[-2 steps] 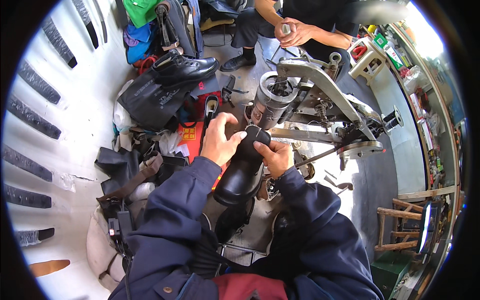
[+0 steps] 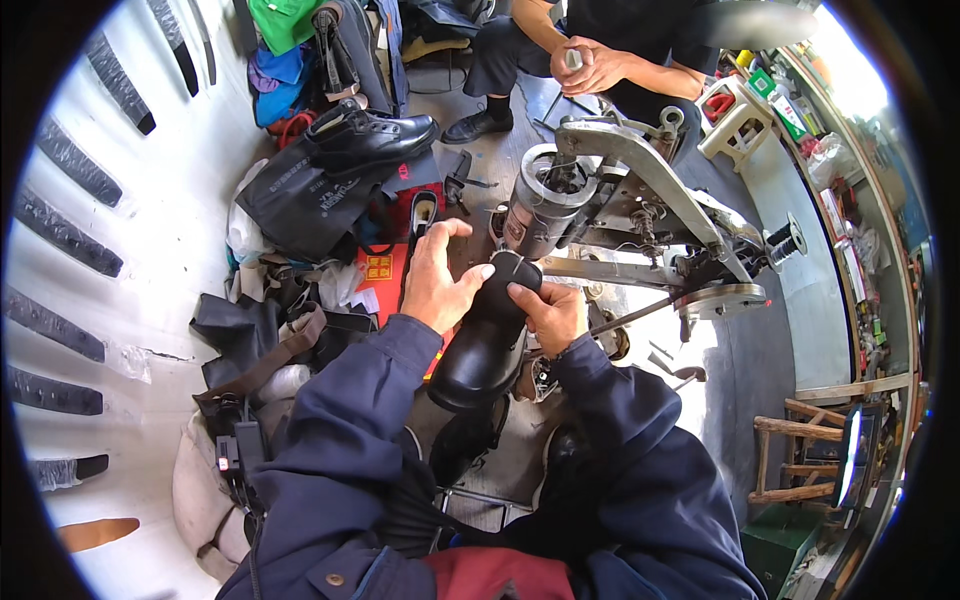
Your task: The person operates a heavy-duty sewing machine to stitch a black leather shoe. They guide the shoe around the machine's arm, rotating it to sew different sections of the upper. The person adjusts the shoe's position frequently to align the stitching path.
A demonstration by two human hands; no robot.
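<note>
White wall (image 2: pixel 165 330) fills the left side, dark strips (image 2: pixel 60 325) fixed along it. Navy sleeves (image 2: pixel 345 420) reach in from the near edge. Co-worker (image 2: pixel 640 30) sits at the far side, in black. Metal machine (image 2: pixel 650 160) stands right of centre, its dark cylinder on the far side of the work. Shelf (image 2: pixel 865 250) crowded with small goods curves down the right edge.

Black bag (image 2: pixel 300 205) lies far left, a laced shoe (image 2: pixel 370 140) resting on or against it; contact unclear. Black shoe (image 2: pixel 485 345) at centre, between the two hands: toe toward the near side, opposite end right by the cylinder. Whether that end touches the metal, cannot tell.

Wooden stool (image 2: pixel 800 427) near right; green box (image 2: pixel 785 545) nearer, just beside it. Plastic stool (image 2: pixel 740 130), cream, far right. Green cloth (image 2: pixel 280 22) at far left. Red sheet (image 2: pixel 393 290) left of the shoe, yellow patch on it.

Left hand (image 2: pixel 437 285): fingers spread and bent, clear of the shoe; thumb tip at its left edge. Right hand (image 2: pixel 555 320): pinching the shoe's right edge, thumb on top, other fingers mostly hidden.

Co-worker's hands (image 2: pixel 600 68) pressed together round a small pale object (image 2: pixel 573 60). Wheel (image 2: pixel 725 298) on the machine's right; thread spool (image 2: pixel 788 243), dark, farther right and slightly beyond it.
</note>
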